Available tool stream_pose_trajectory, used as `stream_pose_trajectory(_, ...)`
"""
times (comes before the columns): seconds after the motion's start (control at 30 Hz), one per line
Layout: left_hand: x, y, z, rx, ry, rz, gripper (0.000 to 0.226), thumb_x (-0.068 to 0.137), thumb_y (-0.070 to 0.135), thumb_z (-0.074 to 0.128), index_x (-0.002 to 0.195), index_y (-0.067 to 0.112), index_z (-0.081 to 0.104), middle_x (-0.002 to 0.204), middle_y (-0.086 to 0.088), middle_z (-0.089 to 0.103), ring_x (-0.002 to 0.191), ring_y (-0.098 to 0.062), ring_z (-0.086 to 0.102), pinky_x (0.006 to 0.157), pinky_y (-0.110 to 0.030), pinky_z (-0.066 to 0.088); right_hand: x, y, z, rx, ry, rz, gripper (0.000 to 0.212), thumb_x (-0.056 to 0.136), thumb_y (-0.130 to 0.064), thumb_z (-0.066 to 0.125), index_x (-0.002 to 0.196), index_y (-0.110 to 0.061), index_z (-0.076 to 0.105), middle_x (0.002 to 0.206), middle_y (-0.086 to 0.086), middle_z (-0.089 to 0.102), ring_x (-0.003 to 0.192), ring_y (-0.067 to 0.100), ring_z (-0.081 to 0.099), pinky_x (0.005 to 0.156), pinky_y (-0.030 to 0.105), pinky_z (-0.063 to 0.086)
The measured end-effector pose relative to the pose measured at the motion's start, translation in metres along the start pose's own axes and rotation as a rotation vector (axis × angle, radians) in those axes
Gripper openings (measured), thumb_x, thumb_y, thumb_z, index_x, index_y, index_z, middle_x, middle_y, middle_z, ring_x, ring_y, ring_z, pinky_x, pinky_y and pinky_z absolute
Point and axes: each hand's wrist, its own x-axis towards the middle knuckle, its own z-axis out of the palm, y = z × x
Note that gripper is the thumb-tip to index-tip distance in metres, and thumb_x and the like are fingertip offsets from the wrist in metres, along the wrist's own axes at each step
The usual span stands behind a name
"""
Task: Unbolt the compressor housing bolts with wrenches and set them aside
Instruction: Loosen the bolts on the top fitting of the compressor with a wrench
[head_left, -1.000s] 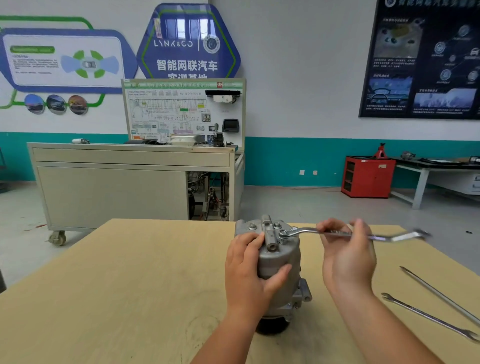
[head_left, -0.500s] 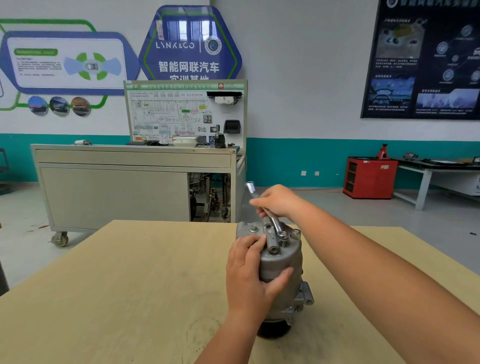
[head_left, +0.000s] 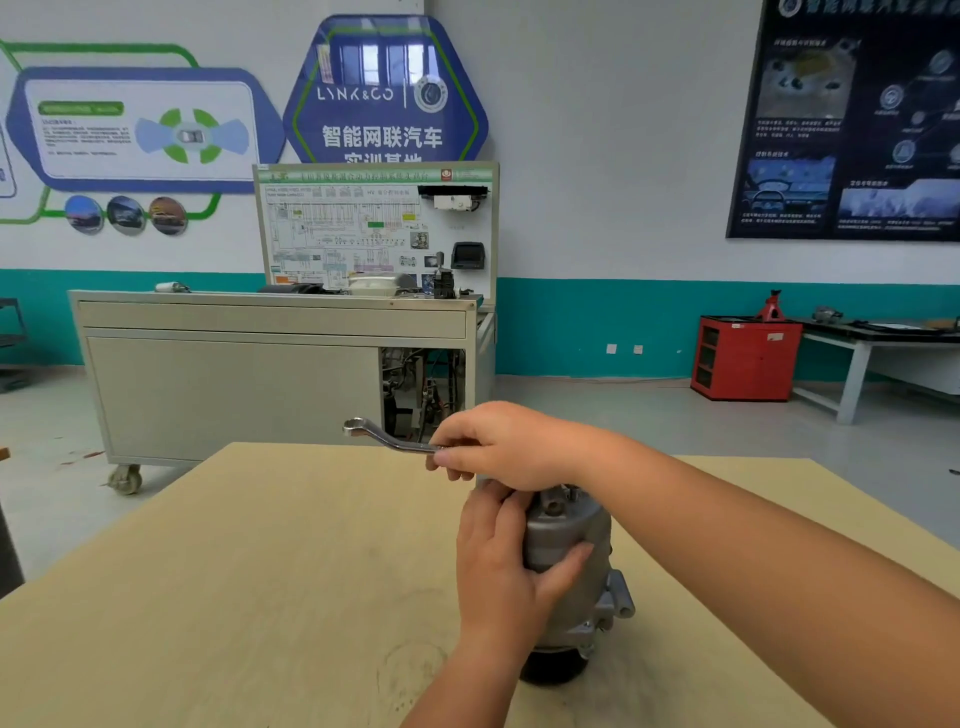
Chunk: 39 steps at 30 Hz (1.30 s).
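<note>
My left hand (head_left: 498, 566) grips the compressor (head_left: 569, 530); my right hand (head_left: 501, 447) pinches the wrench (head_left: 387, 440) above it. A grey cabinet (head_left: 234, 395) stands past the table (head_left: 249, 582) at twelve o'clock; the tabletop runs wide toward nine.

- The compressor (head_left: 567, 535) is dull silver-grey, with a black base.
- The wrench (head_left: 385, 438) is bright chrome silver.
- The table (head_left: 234, 597) is pale yellowish tan, faintly marked with a darker ring.
- The trolley bench (head_left: 234, 395) is light grey.
- The wall (head_left: 597, 156) is white above a teal band.
- The small cabinet (head_left: 745, 361) is red.
- The hexagon sign (head_left: 384, 114) is blue, edged green, lettered white.
</note>
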Motion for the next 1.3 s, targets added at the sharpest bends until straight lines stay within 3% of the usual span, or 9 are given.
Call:
stream_pose_trajectory(0.17,0.000,0.002,-0.001,-0.019,0.022,0.044,0.061,0.069,0.046,0.065,0.111,0.002,0.065,0.118,0.003,0.052,0.111,-0.009,0.042,0.096,-0.019,0.034,-0.007,-0.001,-0.010,0.200,0.150,0.046,0.021,0.097,-0.020,0.050,0.105,-0.010,0.066,0.072,-0.012,0.057,0.050,-0.004,0.050,0.046,0.007,0.038)
stream_pose_trajectory(0.27,0.000,0.004,-0.002,-0.019,0.027,0.041,0.061,0.069,0.046,0.065,0.112,0.002,0.064,0.118,0.006,0.047,0.113,-0.007,0.040,0.097,-0.017,0.031,-0.004,-0.001,-0.007,0.220,0.189,0.065,0.021,0.096,-0.019,0.050,0.105,-0.009,0.066,0.072,-0.010,0.059,0.050,-0.002,0.047,0.047,0.006,0.036)
stream_pose_trajectory(0.53,0.000,0.004,-0.005,0.006,-0.031,-0.045,0.060,0.070,0.051,0.067,0.116,0.013,0.064,0.120,-0.002,0.056,0.114,-0.011,0.045,0.093,-0.028,0.040,0.012,-0.009,0.008,-0.058,0.003,0.097,0.018,0.096,-0.024,0.051,0.079,-0.025,0.058,0.060,-0.018,0.056,0.051,-0.001,0.052,0.055,0.020,0.038)
stream_pose_trajectory(0.7,0.001,0.004,-0.007,0.004,-0.035,-0.025,0.059,0.069,0.050,0.066,0.116,0.014,0.063,0.120,-0.002,0.056,0.113,-0.009,0.044,0.093,-0.020,0.037,0.012,-0.008,0.009,-0.065,0.006,0.135,0.024,0.096,-0.025,0.049,0.098,-0.013,0.070,0.081,-0.008,0.064,0.061,0.003,0.051,0.064,0.023,0.039)
stream_pose_trajectory(0.9,0.000,0.005,-0.009,0.016,-0.058,-0.040,0.064,0.071,0.052,0.064,0.120,0.011,0.062,0.124,0.003,0.053,0.117,-0.009,0.043,0.098,-0.026,0.039,0.011,-0.012,0.001,0.039,0.117,0.149,0.022,0.095,-0.025,0.052,0.090,-0.012,0.068,0.066,-0.012,0.057,0.056,0.005,0.047,0.056,0.021,0.039)
stream_pose_trajectory(1.0,-0.001,0.009,-0.012,-0.010,-0.089,-0.066,0.066,0.071,0.052,0.063,0.121,0.010,0.061,0.123,0.012,0.046,0.118,-0.004,0.039,0.101,-0.031,0.039,0.003,-0.009,-0.014,0.130,0.221,0.189,0.023,0.094,-0.027,0.052,0.099,-0.012,0.069,0.075,-0.006,0.062,0.058,0.007,0.047,0.057,0.022,0.040)
stream_pose_trajectory(1.13,0.001,0.012,-0.019,-0.032,-0.163,-0.099,0.067,0.069,0.044,0.068,0.128,0.015,0.055,0.127,0.018,0.039,0.122,-0.001,0.032,0.110,-0.041,0.034,-0.035,0.026,-0.034,0.212,0.331,0.357,0.012,0.095,-0.026,0.050,0.102,-0.025,0.060,0.075,-0.007,0.057,0.060,0.008,0.046,0.052,0.021,0.039)
stream_pose_trajectory(1.2,0.001,0.020,-0.025,-0.033,-0.136,-0.078,0.070,0.069,0.043,0.066,0.132,0.020,0.047,0.133,0.012,0.037,0.127,-0.005,0.031,0.112,-0.049,0.029,-0.065,0.059,-0.036,0.283,0.399,0.498,0.010,0.095,-0.019,0.049,0.102,-0.025,0.055,0.075,-0.002,0.055,0.060,0.010,0.045,0.049,0.021,0.038)
stream_pose_trajectory(1.3,-0.011,0.041,-0.025,-0.178,-0.022,0.212,0.054,0.077,0.030,0.059,0.128,0.020,0.047,0.135,0.003,0.044,0.134,-0.013,0.034,0.114,-0.038,0.027,-0.115,0.117,-0.020,0.412,0.511,0.744,0.010,0.092,-0.007,0.051,0.095,-0.014,0.056,0.074,0.007,0.054,0.059,0.014,0.044,0.048,0.022,0.038)
